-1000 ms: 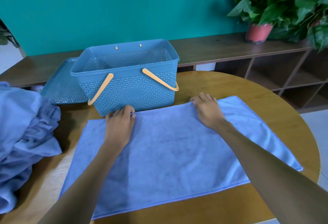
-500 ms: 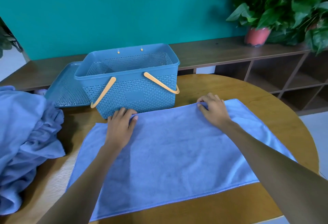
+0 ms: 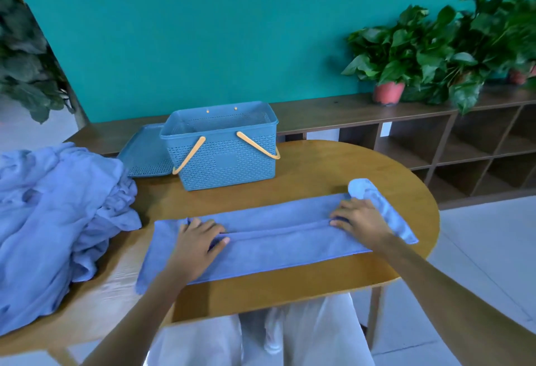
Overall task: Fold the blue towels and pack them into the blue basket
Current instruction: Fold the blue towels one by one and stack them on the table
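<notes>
We see the heap of blue towels (image 3: 55, 220), left of the basket (image 3: 223, 148), cut by the frame's left edge. The basket hides part of the lid (image 3: 145, 151) behind it. Far right of the basket, the plants (image 3: 435, 55) blur and run off-frame. We cannot see the basket's floor.

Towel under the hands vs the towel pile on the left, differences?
The towel under the hands lies flat, folded into a long band; the towel pile is crumpled and heaped. The left hand and right hand grip the towel's folded edge; nothing touches the pile. Both are blue and on the table.
</notes>
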